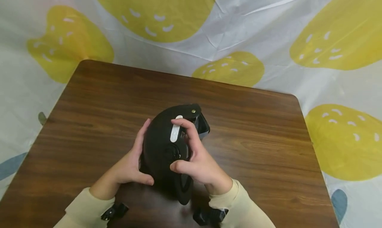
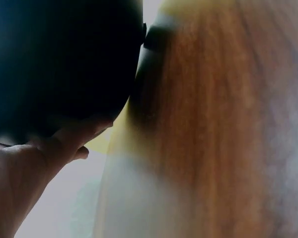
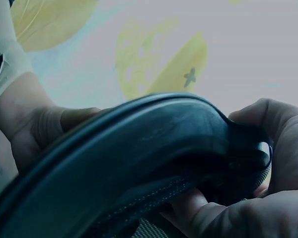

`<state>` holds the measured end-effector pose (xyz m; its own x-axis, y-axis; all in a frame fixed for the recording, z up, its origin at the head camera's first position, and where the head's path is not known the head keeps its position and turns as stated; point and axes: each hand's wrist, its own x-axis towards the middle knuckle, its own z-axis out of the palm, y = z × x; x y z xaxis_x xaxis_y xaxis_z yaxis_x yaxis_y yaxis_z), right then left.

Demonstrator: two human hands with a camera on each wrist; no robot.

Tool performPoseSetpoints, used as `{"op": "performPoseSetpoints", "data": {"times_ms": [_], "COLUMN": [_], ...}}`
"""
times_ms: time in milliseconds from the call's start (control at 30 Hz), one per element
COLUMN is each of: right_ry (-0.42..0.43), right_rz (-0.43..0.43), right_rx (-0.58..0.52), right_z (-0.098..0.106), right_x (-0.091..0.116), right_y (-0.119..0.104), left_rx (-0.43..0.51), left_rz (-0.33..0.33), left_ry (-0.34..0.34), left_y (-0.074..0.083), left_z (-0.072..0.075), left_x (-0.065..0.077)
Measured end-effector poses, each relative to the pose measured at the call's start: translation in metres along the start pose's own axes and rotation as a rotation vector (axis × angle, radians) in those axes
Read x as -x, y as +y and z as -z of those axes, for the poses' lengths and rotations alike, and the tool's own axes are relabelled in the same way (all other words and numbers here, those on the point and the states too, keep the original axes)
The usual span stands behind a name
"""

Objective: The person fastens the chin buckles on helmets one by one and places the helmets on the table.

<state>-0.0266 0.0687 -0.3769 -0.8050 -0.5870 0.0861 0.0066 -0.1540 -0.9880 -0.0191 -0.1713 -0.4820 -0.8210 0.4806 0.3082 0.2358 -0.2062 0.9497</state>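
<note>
A black helmet with a smooth rounded shell is held tilted over the table. Its white strip and a small brass-coloured rivet show in the head view. My left hand cups the shell's left side, thumb spread toward me. In the left wrist view the dark shell rests against that hand's fingers. My right hand grips the right side, index finger on the white strip and thumb lower on the shell. The right wrist view shows the helmet's curved rim with stitched lining inside; other fingers are hidden.
A brown wood-grain table with rounded corners lies beneath. Behind it hangs a pale cloth with large yellow fruit shapes. Black wrist cameras sit on the left cuff and the right cuff.
</note>
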Motion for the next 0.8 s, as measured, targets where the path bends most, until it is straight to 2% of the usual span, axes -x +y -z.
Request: {"op": "performPoseSetpoints", "data": {"times_ms": [233,467,633,800], "right_ry": [-0.039,-0.042,-0.048,-0.051], "right_rz": [0.058,0.06,0.052,0.082], "right_rx": [-0.235,-0.422,-0.537,-0.671], "right_z": [-0.0017,-0.0009,0.0009,0.0062], "right_x": [-0.0013,-0.0026,-0.0034,-0.0047], "right_y": [-0.0003,-0.0028,-0.0028,0.0003], "left_rx": [0.008,0.067,0.006,-0.006], "left_rz": [-0.033,-0.083,-0.087,-0.092], "left_ry": [-0.02,-0.068,-0.05,-0.039], "left_y": [-0.0023,0.0022,0.0037,0.0021], "left_z": [0.002,0.0051,0.0062,0.0066], "left_x": [0.0057,0.006,0.0082,0.0088]}}
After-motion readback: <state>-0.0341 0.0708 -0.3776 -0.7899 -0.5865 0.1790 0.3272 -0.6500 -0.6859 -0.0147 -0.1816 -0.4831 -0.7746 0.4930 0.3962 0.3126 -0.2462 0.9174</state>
